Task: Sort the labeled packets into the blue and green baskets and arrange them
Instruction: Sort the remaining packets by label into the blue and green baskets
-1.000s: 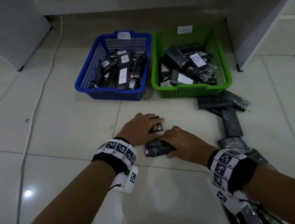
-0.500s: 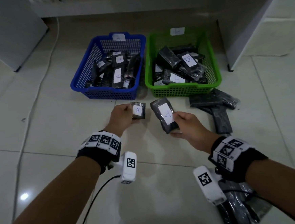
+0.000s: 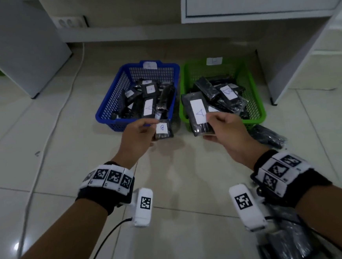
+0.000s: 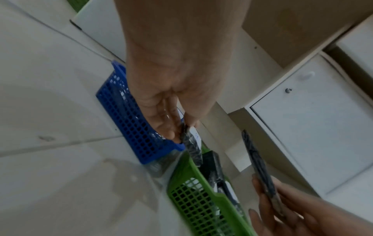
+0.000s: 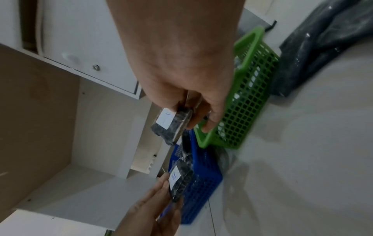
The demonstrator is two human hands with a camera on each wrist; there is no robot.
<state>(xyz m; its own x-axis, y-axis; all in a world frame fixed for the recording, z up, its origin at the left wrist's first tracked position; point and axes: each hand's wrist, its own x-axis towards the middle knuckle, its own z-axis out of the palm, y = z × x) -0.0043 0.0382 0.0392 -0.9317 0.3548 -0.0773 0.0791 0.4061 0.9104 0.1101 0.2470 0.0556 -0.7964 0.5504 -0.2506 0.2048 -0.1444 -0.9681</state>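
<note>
Two labeled packets are held up in front of the baskets.

A small packet marked B (image 3: 162, 129) is pinched by the left hand (image 3: 136, 135), thumb on top and fingers curled beneath, at 6 o'clock of the blue basket (image 3: 110, 101), near its front right corner. A larger packet marked A (image 3: 199, 113) is gripped by the right hand (image 3: 225, 131), fingers wrapped round its lower end, over the front left of the green basket (image 3: 253, 94). Both baskets, side by side, are filled with black packets. Loose packets (image 3: 269, 137) are seen on the floor (image 3: 55, 158) at 5 o'clock of the green basket.
</note>
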